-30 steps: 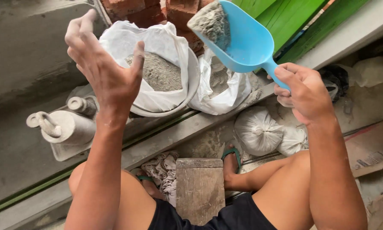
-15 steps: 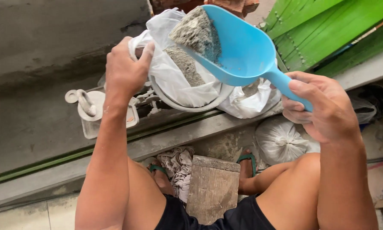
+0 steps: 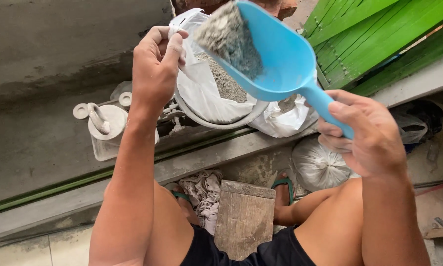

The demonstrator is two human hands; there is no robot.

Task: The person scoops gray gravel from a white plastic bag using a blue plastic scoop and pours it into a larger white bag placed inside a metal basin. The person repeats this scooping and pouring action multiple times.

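My right hand (image 3: 372, 135) is wrapped tight round the handle of the blue scoop (image 3: 275, 54), which is up high w/ a heap of grey powder (image 3: 229, 37) piled at its front lip, tilted down toward the bag. Left hand (image 3: 155, 69) pinches the rim of the white plastic bag (image 3: 202, 93) and pulls it open; fingers closed on the plastic, thumb on top. The bag sits inside a round pale basin (image 3: 216, 123) on the concrete ledge (image 3: 206, 155), near its far edge, and there's more grey powder in the bag already.

Step in hand, I'd say: filling the bag, scoop loaded and just over the mouth, not tipped out yet. Next move prob. needs the scoop lip brought lower, inside the opening, then a slow tilt so powder slides in w/o spilling over the rim; left hand has to keep the mouth wide.

Round about: another white bag (image 3: 285, 118) slumped just right of the basin, a tied pale sack (image 3: 320, 165) below the ledge by my right knee, a wooden block (image 3: 243, 216) between my legs, rag (image 3: 204, 192) beside it, white lidded tub (image 3: 105, 123) left of the basin, green boards (image 3: 374, 39) at the far right.
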